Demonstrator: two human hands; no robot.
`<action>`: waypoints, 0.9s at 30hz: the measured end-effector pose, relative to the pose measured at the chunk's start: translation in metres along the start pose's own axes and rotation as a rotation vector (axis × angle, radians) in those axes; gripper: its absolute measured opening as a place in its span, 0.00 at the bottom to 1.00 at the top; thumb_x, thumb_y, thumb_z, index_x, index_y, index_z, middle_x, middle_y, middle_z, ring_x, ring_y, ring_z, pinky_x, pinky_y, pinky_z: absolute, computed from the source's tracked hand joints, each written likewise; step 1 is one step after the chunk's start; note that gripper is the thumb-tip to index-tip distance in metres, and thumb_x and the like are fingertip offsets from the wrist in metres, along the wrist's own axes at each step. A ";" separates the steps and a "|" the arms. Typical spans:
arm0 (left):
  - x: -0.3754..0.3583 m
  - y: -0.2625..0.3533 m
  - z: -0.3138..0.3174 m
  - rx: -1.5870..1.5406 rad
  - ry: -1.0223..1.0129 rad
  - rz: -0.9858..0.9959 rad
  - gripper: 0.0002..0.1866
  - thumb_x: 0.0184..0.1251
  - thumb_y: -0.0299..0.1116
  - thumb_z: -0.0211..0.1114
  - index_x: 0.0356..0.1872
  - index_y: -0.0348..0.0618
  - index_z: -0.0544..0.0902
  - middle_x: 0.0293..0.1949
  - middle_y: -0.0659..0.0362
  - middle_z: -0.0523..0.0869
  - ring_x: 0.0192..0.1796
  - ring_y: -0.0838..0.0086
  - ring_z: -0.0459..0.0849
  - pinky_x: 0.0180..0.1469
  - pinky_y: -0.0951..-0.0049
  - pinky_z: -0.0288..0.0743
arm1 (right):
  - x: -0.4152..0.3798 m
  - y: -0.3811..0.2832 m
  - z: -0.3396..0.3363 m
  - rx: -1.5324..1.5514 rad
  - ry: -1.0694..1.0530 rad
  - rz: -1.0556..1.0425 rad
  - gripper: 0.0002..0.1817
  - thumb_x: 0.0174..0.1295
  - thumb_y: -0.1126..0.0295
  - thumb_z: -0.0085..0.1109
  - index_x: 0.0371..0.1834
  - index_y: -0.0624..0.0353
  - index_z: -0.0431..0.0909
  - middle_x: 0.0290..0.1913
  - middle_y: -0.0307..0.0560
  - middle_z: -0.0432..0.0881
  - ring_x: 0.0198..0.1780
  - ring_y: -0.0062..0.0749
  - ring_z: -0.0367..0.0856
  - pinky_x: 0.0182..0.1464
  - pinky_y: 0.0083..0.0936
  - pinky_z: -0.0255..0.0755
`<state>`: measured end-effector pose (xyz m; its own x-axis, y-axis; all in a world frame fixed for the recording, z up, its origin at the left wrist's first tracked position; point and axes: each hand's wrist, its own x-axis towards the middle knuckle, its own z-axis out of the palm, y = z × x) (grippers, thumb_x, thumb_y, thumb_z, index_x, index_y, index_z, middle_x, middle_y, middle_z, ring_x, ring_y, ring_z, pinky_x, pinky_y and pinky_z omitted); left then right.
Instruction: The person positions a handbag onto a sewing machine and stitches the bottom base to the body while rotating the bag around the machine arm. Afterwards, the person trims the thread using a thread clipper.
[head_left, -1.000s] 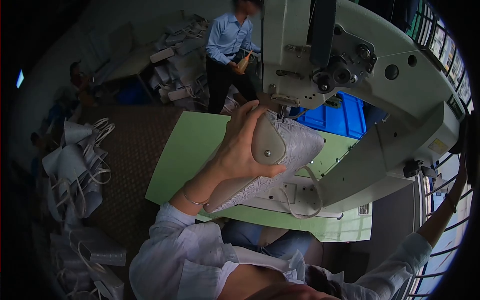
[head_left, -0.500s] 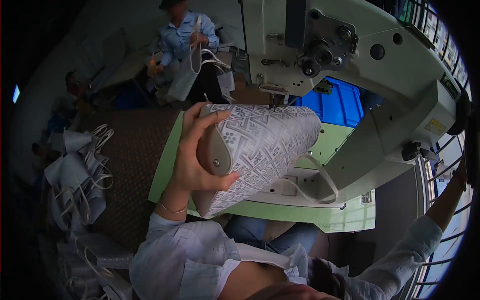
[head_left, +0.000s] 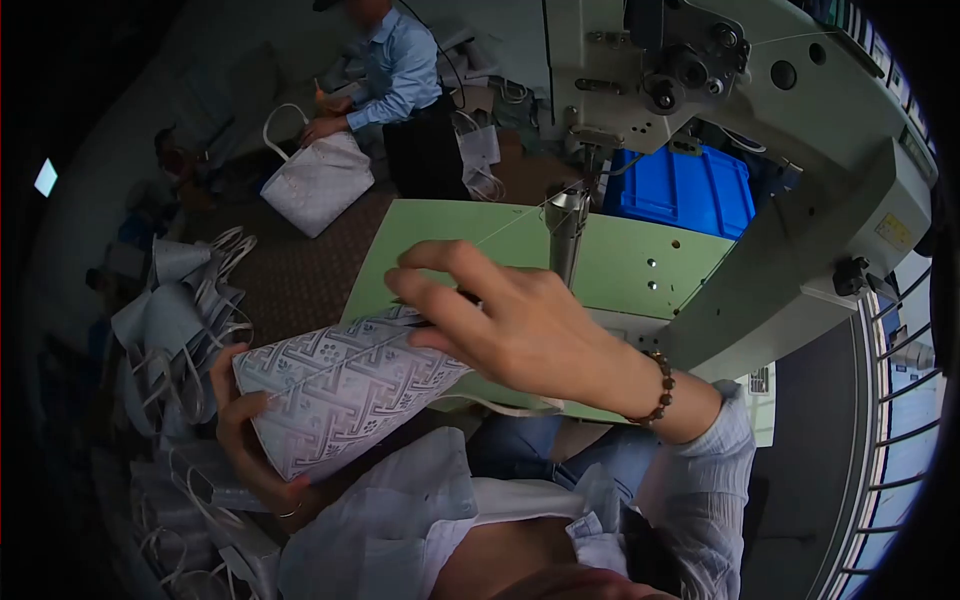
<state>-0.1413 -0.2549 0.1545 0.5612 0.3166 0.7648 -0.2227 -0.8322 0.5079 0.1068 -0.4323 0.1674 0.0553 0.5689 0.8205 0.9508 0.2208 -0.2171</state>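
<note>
A patterned grey-white bag (head_left: 345,385) lies on its side in front of me, off the sewing machine, its strap trailing to the right. My left hand (head_left: 248,430) is wrapped round its left end, thumb and fingers on the patterned surface. Over the bag's right end is my right hand (head_left: 500,315), a beaded bracelet at its wrist. Its fingers are bent; whether they hold the bag's edge or a thread is hidden. The post and needle area of the sewing machine (head_left: 567,215) stands just beyond, with a thin thread running from it toward my right hand.
The green machine table (head_left: 440,245) lies under and beyond my hands. A blue crate (head_left: 685,195) stands behind the machine arm. Several bags with straps (head_left: 170,330) are piled at left. Across the room a person (head_left: 405,80) handles another white bag (head_left: 320,180). A barred window is at right.
The bag has come off the machine toward the lower left with my left hand. My right hand has come from the far right to the bag. The other person's bag is now lower.
</note>
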 end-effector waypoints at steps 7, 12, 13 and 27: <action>-0.013 0.011 0.004 -0.234 0.308 -0.103 0.38 0.50 0.59 0.70 0.57 0.44 0.72 0.64 0.40 0.69 0.62 0.52 0.74 0.60 0.52 0.73 | -0.008 0.003 0.048 -0.240 -0.210 0.096 0.14 0.60 0.67 0.63 0.46 0.59 0.78 0.41 0.43 0.80 0.42 0.35 0.85 0.33 0.30 0.79; -0.031 -0.066 -0.037 -0.516 0.374 -0.295 0.38 0.53 0.57 0.69 0.59 0.42 0.71 0.59 0.45 0.74 0.60 0.57 0.76 0.60 0.55 0.73 | -0.047 0.030 0.018 -0.516 -0.389 0.263 0.10 0.63 0.66 0.61 0.45 0.56 0.79 0.37 0.42 0.81 0.35 0.39 0.85 0.31 0.34 0.78; -0.035 -0.092 -0.048 -0.558 0.362 -0.366 0.38 0.53 0.57 0.69 0.60 0.42 0.71 0.58 0.46 0.75 0.60 0.58 0.77 0.60 0.56 0.73 | -0.051 0.031 0.014 -0.585 -0.413 0.304 0.10 0.64 0.66 0.61 0.45 0.56 0.79 0.37 0.42 0.82 0.34 0.40 0.85 0.31 0.35 0.77; -0.079 -0.239 0.009 0.027 -0.404 -1.460 0.58 0.57 0.82 0.43 0.77 0.45 0.53 0.73 0.43 0.61 0.70 0.50 0.66 0.59 0.49 0.73 | -0.229 -0.063 0.114 0.619 -0.133 1.029 0.35 0.52 0.67 0.76 0.65 0.59 0.73 0.68 0.54 0.71 0.35 0.27 0.83 0.32 0.20 0.75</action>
<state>-0.1248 -0.0852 -0.0310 0.4459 0.7084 -0.5471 0.7174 0.0826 0.6917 -0.0004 -0.4858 -0.0673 0.6343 0.7706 0.0614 0.1711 -0.0625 -0.9833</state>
